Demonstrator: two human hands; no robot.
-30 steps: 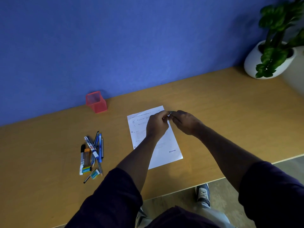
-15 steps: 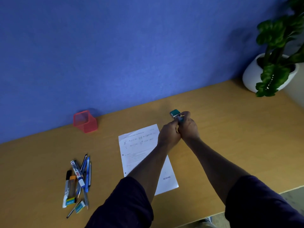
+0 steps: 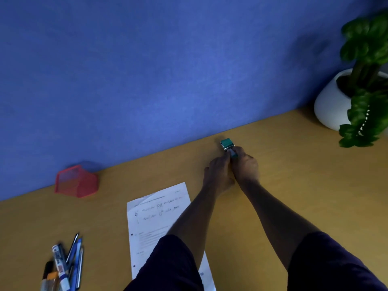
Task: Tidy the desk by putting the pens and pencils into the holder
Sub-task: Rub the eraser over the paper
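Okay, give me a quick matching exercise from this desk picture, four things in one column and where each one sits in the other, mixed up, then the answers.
Things:
1. red holder
2. pens and pencils
3. potted plant
4. sheet of paper

Places:
A. far right, against the wall
B. middle of the desk, partly under the left arm
C. near left, in a loose pile
D. far left, lying on its side by the wall

Pairs: 1-D, 2-C, 3-A, 4-B

Wooden bench (image 3: 294, 175), printed sheet (image 3: 153, 219) at 6 o'clock, small green object (image 3: 226, 143) (blurred) centre, potted plant (image 3: 333, 106) at 3 o'clock, blue wall (image 3: 168, 59) behind.
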